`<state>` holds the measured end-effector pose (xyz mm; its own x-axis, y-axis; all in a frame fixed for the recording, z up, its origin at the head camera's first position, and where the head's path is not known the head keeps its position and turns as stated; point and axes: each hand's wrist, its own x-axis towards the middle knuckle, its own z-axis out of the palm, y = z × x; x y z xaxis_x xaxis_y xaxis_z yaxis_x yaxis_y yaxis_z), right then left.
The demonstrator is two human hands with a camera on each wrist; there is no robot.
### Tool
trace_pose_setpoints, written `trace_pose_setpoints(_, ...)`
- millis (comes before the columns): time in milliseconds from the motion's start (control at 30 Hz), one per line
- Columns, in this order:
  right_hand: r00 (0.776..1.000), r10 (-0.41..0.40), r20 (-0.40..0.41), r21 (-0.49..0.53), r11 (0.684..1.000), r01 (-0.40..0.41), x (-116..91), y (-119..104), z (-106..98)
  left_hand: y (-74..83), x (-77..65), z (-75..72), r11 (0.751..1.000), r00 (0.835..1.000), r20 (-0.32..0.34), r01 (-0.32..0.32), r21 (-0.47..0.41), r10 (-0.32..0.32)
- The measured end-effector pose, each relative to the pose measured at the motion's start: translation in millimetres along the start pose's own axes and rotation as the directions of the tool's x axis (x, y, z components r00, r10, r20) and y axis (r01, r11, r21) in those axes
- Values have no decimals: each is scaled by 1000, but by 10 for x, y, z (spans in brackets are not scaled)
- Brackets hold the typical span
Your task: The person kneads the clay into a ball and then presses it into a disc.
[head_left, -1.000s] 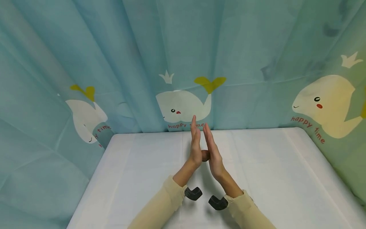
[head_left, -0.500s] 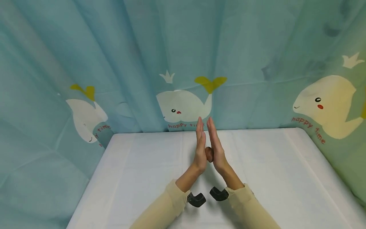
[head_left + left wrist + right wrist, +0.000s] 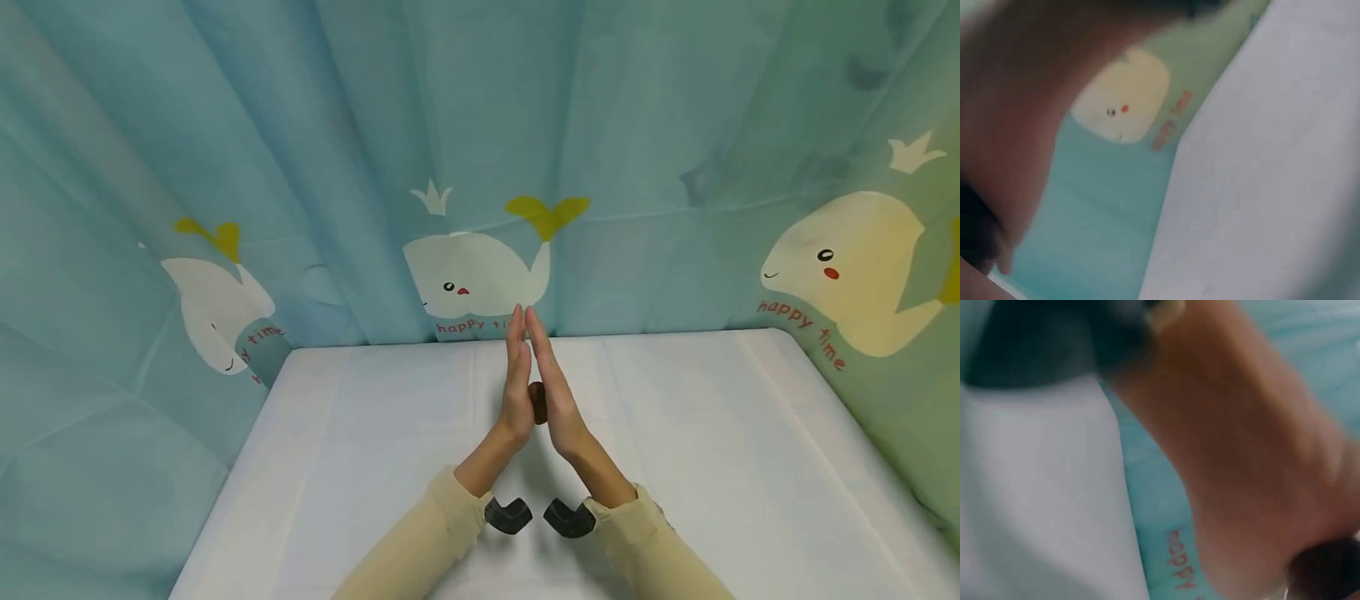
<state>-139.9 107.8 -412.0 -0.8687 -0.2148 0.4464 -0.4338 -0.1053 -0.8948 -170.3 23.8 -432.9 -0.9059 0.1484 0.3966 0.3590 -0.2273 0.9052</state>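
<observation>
In the head view my left hand (image 3: 517, 404) and right hand (image 3: 565, 417) face each other palm to palm, fingers straight and pointing up and away. Their fingertips nearly meet. Between the lower palms sits a small, dark brown, lumpy ball (image 3: 537, 403), touched from both sides and partly hidden by the hands. The left wrist view shows the ball (image 3: 975, 228) as a dark shape at the left edge. Low on the right of the right wrist view, the ball (image 3: 1325, 572) looks nearly black against skin.
A white-covered table (image 3: 390, 433) lies under the hands. Behind it hangs a blue-green curtain (image 3: 645, 167) printed with whales. Black curved devices, one on the left cuff (image 3: 508, 517) and one on the right cuff (image 3: 570, 518), stick out between the forearms.
The palms have slid against each other with the ball between them. Both hands shifted right, then back left, and the fingertips are closer together now. The ball looks narrower from here.
</observation>
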Motion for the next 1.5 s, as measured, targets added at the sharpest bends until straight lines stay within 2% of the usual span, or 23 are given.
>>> trace_pose_setpoints(133, 999, 0, -45, 2, 1000, 0, 85, 74, -99, 56, -99, 41, 1000, 998, 60, 5, 13, -6)
trace_pose_setpoints(267, 996, 46, -78, 83, 996, -39, 98, 195, -169, 134, -177, 78, 1000, 996, 90, -16, 25, 13)
trace_pose_setpoints(367, 995, 78, -60, 154, 986, -68, 43, 245, -121, 182, -140, 66, 999, 997, 66, -42, 33, 40)
trace_pose_setpoints(467, 998, 67, -18, 153, 986, -63, -30, 236, -9, 169, -25, 0, 997, 998, 5, -63, 51, 63)
trace_pose_setpoints(533, 999, 50, -14, 129, 990, -48, -57, 214, 40, 127, 37, -45, 997, 999, -8, -51, 58, 51)
trace_pose_setpoints(633, 999, 27, -46, 107, 994, -22, -49, 161, 38, 57, 47, -61, 998, 1000, 20, -19, 56, 17)
trace_pose_setpoints(733, 997, 14, -74, 97, 995, -6, 1, 115, -30, -7, -41, -40, 998, 996, 65, 51, 32, -53)
trace_pose_setpoints(833, 997, -14, -76, 74, 997, 20, 63, 95, -95, -41, -139, -11, 996, 992, 86, 86, 17, -87)
trace_pose_setpoints(933, 997, -18, -74, 59, 998, 22, 116, 142, -141, -13, -184, 29, 998, 994, 89, 54, 33, -56)
trace_pose_setpoints(1033, 996, 39, -76, 89, 995, -32, 116, 226, -154, 65, -177, 54, 998, 997, 71, 3, 62, -7)
trace_pose_setpoints(1133, 992, 100, -72, 124, 988, -91, 55, 286, -115, 144, -130, 58, 997, 998, 52, -36, 72, 32)
trace_pose_setpoints(1267, 992, 102, -76, 167, 982, -88, -42, 278, -24, 194, -31, 28, 994, 995, 45, -90, 65, 87)
trace_pose_setpoints(1400, 992, 91, -83, 228, 971, -70, -92, 190, 42, 136, 52, -50, 993, 997, 25, -81, 87, 79)
trace_pose_setpoints(1500, 995, 74, -67, 191, 980, -60, -101, 114, 41, 58, 66, -79, 996, 1000, -2, -29, 81, 29)
